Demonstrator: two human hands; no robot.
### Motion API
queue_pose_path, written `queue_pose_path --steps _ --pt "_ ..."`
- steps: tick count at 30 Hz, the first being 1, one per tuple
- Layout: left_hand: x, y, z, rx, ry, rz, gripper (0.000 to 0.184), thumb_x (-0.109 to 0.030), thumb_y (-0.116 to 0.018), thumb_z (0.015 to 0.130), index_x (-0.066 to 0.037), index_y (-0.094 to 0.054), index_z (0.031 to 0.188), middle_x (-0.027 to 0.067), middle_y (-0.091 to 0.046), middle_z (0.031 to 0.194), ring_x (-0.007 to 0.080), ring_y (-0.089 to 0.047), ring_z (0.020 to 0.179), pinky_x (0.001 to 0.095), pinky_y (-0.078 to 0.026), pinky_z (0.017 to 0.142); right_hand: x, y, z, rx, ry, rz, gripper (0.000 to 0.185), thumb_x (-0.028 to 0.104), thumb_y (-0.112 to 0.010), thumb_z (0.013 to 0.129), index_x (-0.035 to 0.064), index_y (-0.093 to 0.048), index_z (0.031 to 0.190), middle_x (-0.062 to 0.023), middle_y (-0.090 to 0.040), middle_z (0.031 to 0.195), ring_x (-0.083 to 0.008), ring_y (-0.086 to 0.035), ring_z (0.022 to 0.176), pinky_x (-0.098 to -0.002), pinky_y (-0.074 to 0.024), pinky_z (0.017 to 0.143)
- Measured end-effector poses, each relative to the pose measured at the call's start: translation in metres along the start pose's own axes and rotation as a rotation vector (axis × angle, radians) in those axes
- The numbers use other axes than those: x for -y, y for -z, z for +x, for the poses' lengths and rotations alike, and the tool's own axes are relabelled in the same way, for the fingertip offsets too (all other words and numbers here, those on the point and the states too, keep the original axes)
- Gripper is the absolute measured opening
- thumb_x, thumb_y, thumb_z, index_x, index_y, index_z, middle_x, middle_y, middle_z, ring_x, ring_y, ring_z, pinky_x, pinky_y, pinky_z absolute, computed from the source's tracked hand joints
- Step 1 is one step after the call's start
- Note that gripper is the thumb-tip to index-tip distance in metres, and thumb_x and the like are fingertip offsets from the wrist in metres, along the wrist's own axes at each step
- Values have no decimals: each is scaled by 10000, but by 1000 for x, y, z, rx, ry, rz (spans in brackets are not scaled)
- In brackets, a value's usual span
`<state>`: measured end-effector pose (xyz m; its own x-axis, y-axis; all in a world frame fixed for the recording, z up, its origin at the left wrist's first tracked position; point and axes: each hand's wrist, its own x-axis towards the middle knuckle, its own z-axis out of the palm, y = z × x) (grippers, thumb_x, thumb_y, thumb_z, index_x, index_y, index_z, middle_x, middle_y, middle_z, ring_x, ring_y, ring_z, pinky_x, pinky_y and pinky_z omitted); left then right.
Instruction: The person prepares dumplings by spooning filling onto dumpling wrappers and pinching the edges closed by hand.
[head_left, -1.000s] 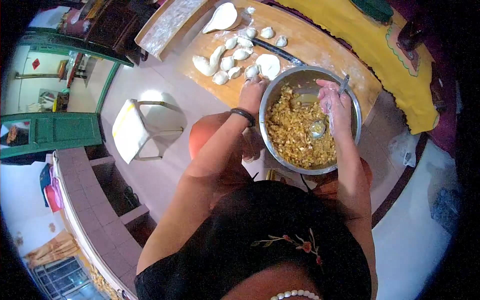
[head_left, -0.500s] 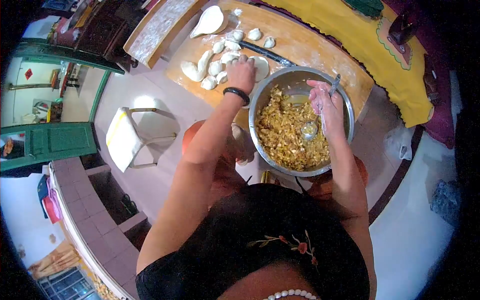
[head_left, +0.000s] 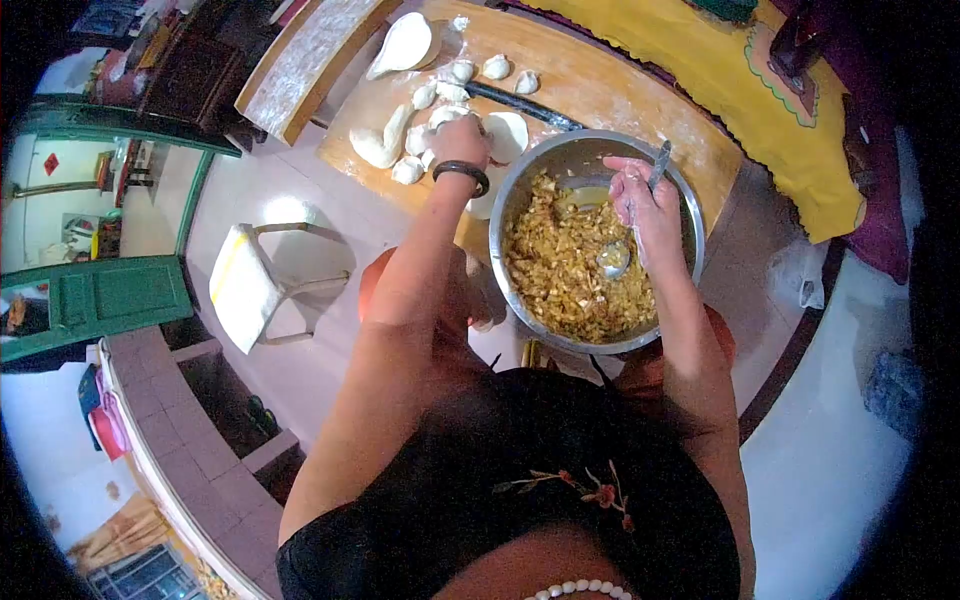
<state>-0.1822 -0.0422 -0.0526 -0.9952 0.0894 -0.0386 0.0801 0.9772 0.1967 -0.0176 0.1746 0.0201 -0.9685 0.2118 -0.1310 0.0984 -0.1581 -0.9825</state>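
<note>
My right hand [head_left: 648, 208] is closed around the handle of a metal spoon [head_left: 613, 260], whose bowl rests in chopped filling [head_left: 565, 275] inside a large steel bowl [head_left: 497, 235]. Over the wooden board [head_left: 620, 95], my left hand [head_left: 460, 142] is curled down among white dumplings [head_left: 408, 170]; its fingertips and anything between them are hidden. A flat round dough wrapper [head_left: 508, 137] lies just right of that hand. Beyond it a dark rod [head_left: 525, 107] lies slantwise, one end near the steel bowl. A curved dough strip [head_left: 378, 147] lies at the board's left.
A large dough piece [head_left: 403, 46] sits at the board's far left, beside a floury wooden tray [head_left: 310, 65]. A white-covered stool [head_left: 243, 285] stands on the floor to the left. Yellow cloth [head_left: 700, 70] runs behind the board. A plastic bag [head_left: 795, 275] lies at right.
My left hand has moved left from the steel bowl's rim to the dumplings. My right hand keeps the spoon in the filling. The whole view has shifted slightly.
</note>
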Motion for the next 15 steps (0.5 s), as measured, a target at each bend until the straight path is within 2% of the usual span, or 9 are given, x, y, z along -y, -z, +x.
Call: queue_pose_path --steps 3,6,9,10,13,14,15 --pt "1 -8 1 -69 -9 -30 131 -257 -599 746 -153 -667 787 79 -670 824 274 -630 821 500 -371 817 0 0 0 -1 -2 -2 273 186 -417 957 -14 -585 1040 12 -483 687 -39 -366 495 -191 -309 454" --pt "-4 -11 0 -185 -61 -116 147 -247 -577 754 -119 -648 769 98 -664 805 288 -631 775 456 -412 776 -1 0 -1 -2 1 4 281 199 -423 956 -14 -586 1043 11 -481 683 -40 -368 499 -193 -310 453" --pt "-10 -11 -5 -276 -162 -378 143 -216 -580 759 -78 -615 767 126 -653 783 309 -630 729 410 -456 700 -2 1 1 -5 7 7 303 225 -419 958 -12 -588 1044 6 -483 683 -42 -373 501 -196 -311 453" --pt "-11 -13 -5 -378 -241 -487 165 -200 -591 770 -42 -571 809 149 -638 747 331 -623 699 402 -475 645 -3 2 1 -7 -4 10 311 233 -415 959 -11 -589 1043 3 -489 687 -43 -378 502 -196 -312 453" --pt "-20 -10 -8 -317 -143 -783 199 -200 -613 778 -24 -533 827 160 -630 745 343 -618 719 421 -480 641 -5 5 -1 -27 -18 8 335 263 -406 961 -1 -599 1031 -11 -511 704 -54 -411 524 -201 -338 481" --pt "-22 -8 -10 -307 -145 -717 262 -206 -625 777 -32 -504 932 167 -622 752 358 -608 720 440 -473 645 -6 6 -2 -38 -19 4 343 274 -404 961 3 -604 1026 -17 -520 712 -59 -426 535 -204 -351 494" --pt "-21 -10 -10 -311 -202 -645 296 -201 -634 767 -40 -491 970 171 -621 759 360 -606 728 443 -470 640 -10 8 -3 -28 21 -65 345 274 -402 959 5 -608 1021 -32 -539 727 -79 -456 561 -223 -374 518"
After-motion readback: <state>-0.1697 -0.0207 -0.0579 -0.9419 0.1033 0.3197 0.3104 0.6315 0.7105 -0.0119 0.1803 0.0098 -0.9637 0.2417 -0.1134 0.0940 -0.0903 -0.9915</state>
